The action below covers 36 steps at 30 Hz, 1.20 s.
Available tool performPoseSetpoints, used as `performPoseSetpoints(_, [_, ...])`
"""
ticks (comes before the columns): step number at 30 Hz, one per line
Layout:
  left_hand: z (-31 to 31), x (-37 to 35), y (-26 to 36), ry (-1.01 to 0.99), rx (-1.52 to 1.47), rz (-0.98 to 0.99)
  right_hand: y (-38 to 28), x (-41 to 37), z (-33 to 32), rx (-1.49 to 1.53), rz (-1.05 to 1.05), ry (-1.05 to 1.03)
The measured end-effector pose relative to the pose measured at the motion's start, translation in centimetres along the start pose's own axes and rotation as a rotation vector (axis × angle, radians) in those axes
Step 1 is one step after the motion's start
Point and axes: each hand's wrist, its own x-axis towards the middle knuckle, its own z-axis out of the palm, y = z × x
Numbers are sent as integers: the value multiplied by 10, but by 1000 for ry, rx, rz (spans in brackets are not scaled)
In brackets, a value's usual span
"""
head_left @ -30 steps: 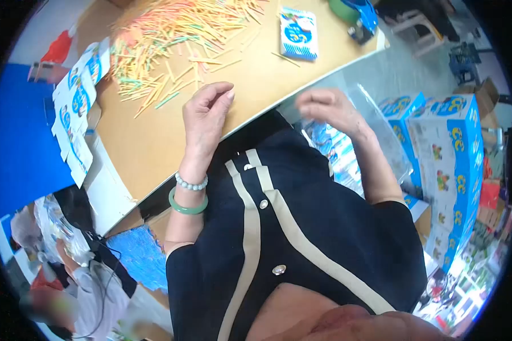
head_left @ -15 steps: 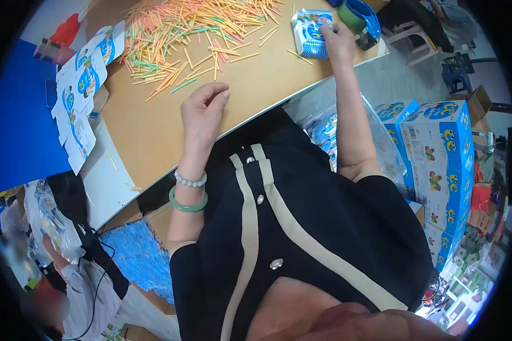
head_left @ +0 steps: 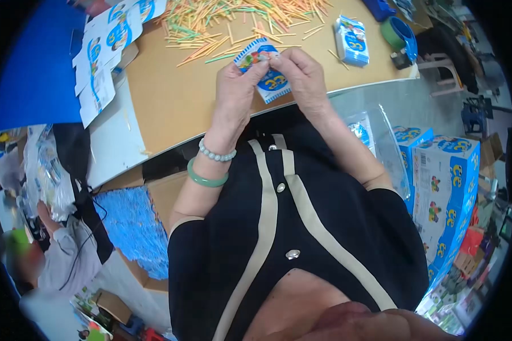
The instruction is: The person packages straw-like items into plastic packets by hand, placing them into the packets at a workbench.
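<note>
Pinching one blue-and-white packet [head_left: 275, 85] together, your left hand [head_left: 235, 94] and right hand [head_left: 306, 79] hold it over the worktop [head_left: 170, 113], between you and the loose coloured sticks [head_left: 244, 20].

A packing workshop: stacked cartons [head_left: 446, 190], heaped coloured sticks [head_left: 236, 14], tape dispenser [head_left: 404, 44], worktable [head_left: 168, 105].

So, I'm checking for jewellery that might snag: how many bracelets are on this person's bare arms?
2: a pale beaded bracelet at the left wrist, and a green bangle next to it, nearer the elbow. None seems hidden.
</note>
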Motion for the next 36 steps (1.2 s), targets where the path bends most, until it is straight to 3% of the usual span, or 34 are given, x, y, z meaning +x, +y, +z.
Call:
performPoseSetpoints(5, [-31,-10,2,133,-63,-43,9,17,27,15,9,-83])
performPoseSetpoints(8, [-50,-13,9,192,-81,30,-1,42,28,-444,-155,-110])
performPoseSetpoints(10, [-59,-15,15,221,-94,64,-1,83,19,-824,-215,131])
performPoseSetpoints(12, [-67,-16,20,201,-39,47,9,133,1,-1233,-214,220])
performPoseSetpoints(15, [-69,-18,20,211,-32,48,13,165,4,-1489,-111,100])
performPoseSetpoints(19, [-72,-19,18,272,-90,44,11,190,11,-1572,28,-60])
performPoseSetpoints(24, [-79,-23,19,222,-126,30,23,203,8,-1669,-71,-127])
performPoseSetpoints(27, [-85,-26,18,149,-103,35,24,210,4,-1576,82,-73])
performPoseSetpoints(32, [-96,-29,18,95,-71,59,7,203,-22,-1458,117,-40])
performPoseSetpoints(35, [-97,-28,19,111,-90,77,13,199,-38,-1315,-136,145])
performPoseSetpoints(36, [-97,-27,20,125,-106,93,17,199,-44,-1314,-133,150])
